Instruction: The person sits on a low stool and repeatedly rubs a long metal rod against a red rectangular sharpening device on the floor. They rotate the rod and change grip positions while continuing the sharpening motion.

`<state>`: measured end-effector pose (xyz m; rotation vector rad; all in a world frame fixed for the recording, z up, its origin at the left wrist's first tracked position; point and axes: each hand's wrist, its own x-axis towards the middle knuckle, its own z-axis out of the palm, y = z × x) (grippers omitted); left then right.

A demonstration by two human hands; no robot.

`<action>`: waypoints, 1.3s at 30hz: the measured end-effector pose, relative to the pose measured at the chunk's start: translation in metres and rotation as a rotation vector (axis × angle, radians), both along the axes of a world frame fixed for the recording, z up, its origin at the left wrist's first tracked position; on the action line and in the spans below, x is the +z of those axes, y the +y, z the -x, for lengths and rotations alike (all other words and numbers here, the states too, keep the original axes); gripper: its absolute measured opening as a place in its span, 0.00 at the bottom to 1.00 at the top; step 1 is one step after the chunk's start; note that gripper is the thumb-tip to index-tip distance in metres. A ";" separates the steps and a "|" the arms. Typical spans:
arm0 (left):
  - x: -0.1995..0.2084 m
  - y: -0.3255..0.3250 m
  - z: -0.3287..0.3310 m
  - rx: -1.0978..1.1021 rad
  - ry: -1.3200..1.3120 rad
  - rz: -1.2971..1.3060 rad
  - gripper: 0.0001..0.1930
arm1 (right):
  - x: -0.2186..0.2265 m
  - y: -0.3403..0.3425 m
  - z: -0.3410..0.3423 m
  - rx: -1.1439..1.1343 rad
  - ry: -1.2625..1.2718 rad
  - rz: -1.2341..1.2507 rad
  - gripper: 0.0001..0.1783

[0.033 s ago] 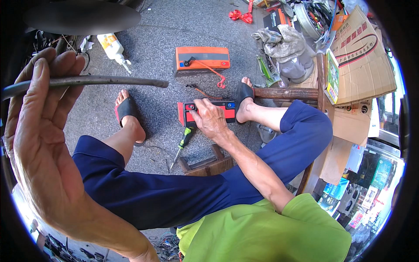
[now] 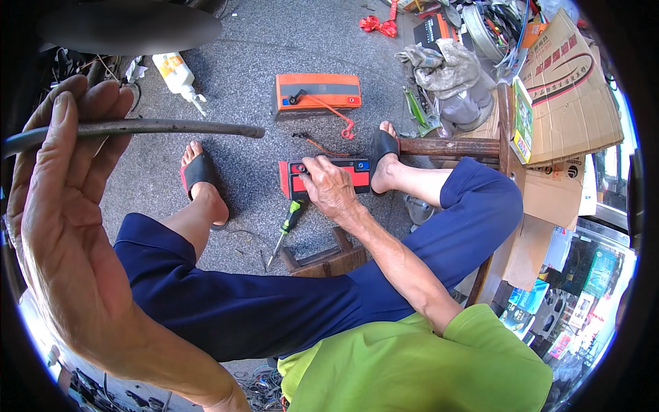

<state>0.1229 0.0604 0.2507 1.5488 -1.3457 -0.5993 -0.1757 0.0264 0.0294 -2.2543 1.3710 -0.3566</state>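
My left hand point(image 2: 75, 206) is raised close at the left, its thumb and fingers closed around a dark grey, slightly bent rod or hose point(image 2: 185, 126). Below, my right hand point(image 2: 331, 187) rests on a red-and-black battery point(image 2: 360, 180) on the ground. Its curled fingertips are at the left terminal; whatever they pinch is hidden. Leaning beside that battery is a screwdriver point(image 2: 292, 216) with a green-and-black handle. Farther off stands an orange battery point(image 2: 319, 82) with a grey stripe, a black terminal piece and a red lead point(image 2: 333, 111). A short wire point(image 2: 312, 142) lies between the batteries.
A white bottle point(image 2: 177, 74) lies at the far left. My sandalled feet flank the batteries. A small wooden frame point(image 2: 329, 261) sits near my knees. At right are a wooden stool point(image 2: 504, 137), flattened cardboard point(image 2: 576, 103), grey rags point(image 2: 449, 72) and a red ribbon bow point(image 2: 379, 26).
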 end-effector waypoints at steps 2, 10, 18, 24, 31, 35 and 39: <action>0.000 0.000 -0.001 0.013 -0.065 0.006 0.20 | -0.010 0.000 0.003 0.022 0.000 0.031 0.09; 0.001 -0.006 0.008 0.122 0.169 -0.027 0.21 | -0.018 -0.002 0.000 0.070 0.029 0.136 0.02; 0.004 -0.006 0.012 0.148 0.142 -0.058 0.20 | -0.022 0.000 -0.002 0.056 0.089 0.142 0.03; 0.004 -0.006 0.013 0.141 0.151 -0.054 0.19 | -0.020 -0.002 -0.006 0.077 0.153 0.113 0.04; 0.000 -0.006 0.012 0.154 0.134 -0.033 0.20 | -0.020 -0.004 -0.008 0.096 0.258 0.120 0.04; 0.002 -0.005 0.011 0.140 0.110 -0.005 0.21 | -0.018 -0.004 -0.011 0.069 0.287 0.115 0.08; 0.001 -0.006 0.013 0.143 0.107 -0.007 0.21 | -0.023 -0.003 -0.011 0.039 0.256 0.134 0.11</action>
